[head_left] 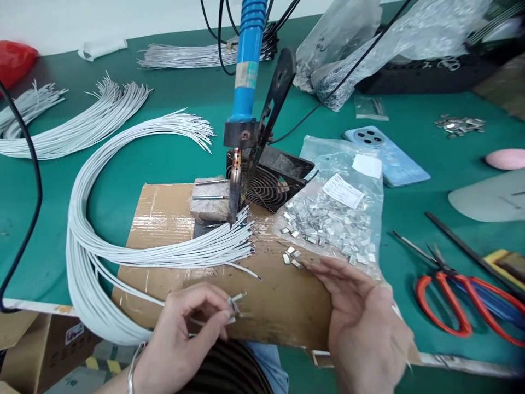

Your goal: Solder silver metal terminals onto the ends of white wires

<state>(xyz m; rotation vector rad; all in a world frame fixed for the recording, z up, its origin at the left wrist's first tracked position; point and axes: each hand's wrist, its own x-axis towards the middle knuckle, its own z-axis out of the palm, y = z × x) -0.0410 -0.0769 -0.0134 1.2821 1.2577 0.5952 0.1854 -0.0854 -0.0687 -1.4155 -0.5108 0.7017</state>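
My left hand [197,328] pinches the end of a white cable [139,293] above the cardboard. Short pale ends and a small metallic bit stick out past the fingertips, too blurred to name. My right hand [365,323] is stretched out at the board's right side, its fingers extended beside a few small metal connectors [292,256]. Those lie just below a clear plastic bag [328,219] full of similar connectors. A thick bundle of white cables [164,254] curves across the cardboard sheet [287,312], its stripped ends under the tip of a blue-handled soldering iron [246,65] held upright in a stand.
Behind the iron sits a black fan [268,186]. A wrapped block [210,198] lies left of the tip. Red-handled cutters [443,295], tweezers [414,246] and a blue phone [385,156] are at the right. More cable bundles [82,126] lie far left; plastic wrapping [369,49] stands behind.
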